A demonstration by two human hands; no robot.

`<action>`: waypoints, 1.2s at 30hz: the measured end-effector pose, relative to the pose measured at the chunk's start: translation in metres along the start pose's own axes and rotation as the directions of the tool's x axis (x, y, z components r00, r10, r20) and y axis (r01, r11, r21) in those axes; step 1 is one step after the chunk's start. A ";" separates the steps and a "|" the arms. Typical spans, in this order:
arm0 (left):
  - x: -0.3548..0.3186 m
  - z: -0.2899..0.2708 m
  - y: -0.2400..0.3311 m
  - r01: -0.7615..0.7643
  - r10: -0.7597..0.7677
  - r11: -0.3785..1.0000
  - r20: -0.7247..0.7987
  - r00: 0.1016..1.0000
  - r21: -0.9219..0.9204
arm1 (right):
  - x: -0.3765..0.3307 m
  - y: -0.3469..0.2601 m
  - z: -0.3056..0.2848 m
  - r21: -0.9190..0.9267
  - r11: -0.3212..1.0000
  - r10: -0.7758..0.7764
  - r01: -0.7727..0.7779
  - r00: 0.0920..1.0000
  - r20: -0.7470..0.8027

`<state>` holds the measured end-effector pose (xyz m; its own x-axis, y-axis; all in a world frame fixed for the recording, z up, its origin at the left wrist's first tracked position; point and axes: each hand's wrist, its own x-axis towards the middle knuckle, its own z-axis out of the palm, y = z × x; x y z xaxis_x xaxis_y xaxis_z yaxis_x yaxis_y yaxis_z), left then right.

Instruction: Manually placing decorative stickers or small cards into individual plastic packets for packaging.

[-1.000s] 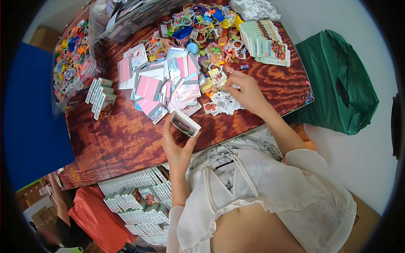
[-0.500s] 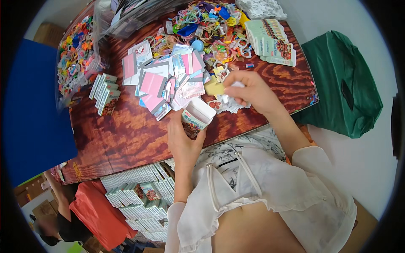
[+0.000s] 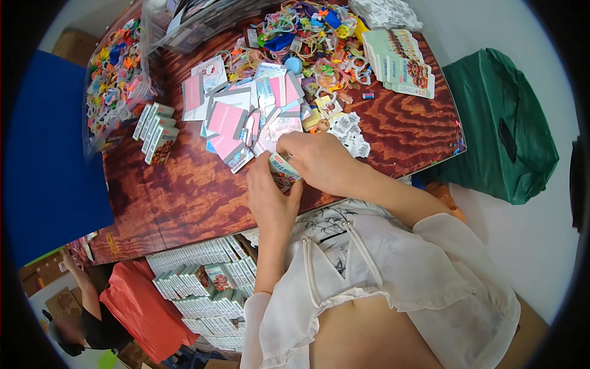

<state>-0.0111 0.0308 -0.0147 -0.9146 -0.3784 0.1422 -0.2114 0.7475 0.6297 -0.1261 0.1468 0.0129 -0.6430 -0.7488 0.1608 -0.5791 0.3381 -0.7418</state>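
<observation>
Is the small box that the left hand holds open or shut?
Cannot tell: the right hand covers the top of the box, leaving only printed parts below visible.

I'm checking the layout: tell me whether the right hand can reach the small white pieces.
Probably yes: the small white pieces lie uncovered on the table, close beside the right hand, though it is at the box that the left hand holds.

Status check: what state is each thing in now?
Small box, held, top hidden
Left hand, holding the box
Right hand, at box top
Flat cartons, fanned in a stack
Pink cards, loosely heaped
White pieces, loosely piled
Boxes at left, grouped together
Trinkets, heaped loose
Lower boxes, packed in rows
</observation>
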 end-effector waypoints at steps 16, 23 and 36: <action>-0.003 0.010 -0.002 0.136 -0.155 0.951 -0.046 0.987 -0.276 | -0.002 -0.023 -0.033 0.017 0.999 -0.053 0.051 0.974 0.220; -0.007 0.012 -0.001 0.169 -0.203 0.918 -0.058 0.977 -0.360 | -0.006 -0.029 -0.029 0.213 0.977 -0.030 0.021 0.999 0.037; -0.008 0.008 0.004 0.129 -0.167 0.920 -0.073 0.983 -0.369 | -0.007 -0.032 -0.031 0.199 0.966 -0.147 0.166 0.983 -0.106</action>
<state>-0.0077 0.0411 -0.0189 -0.8386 -0.5372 0.0902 -0.1855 0.4373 0.8800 -0.1184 0.1592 0.0556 -0.6004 -0.7256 0.3363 -0.5665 0.0891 -0.8192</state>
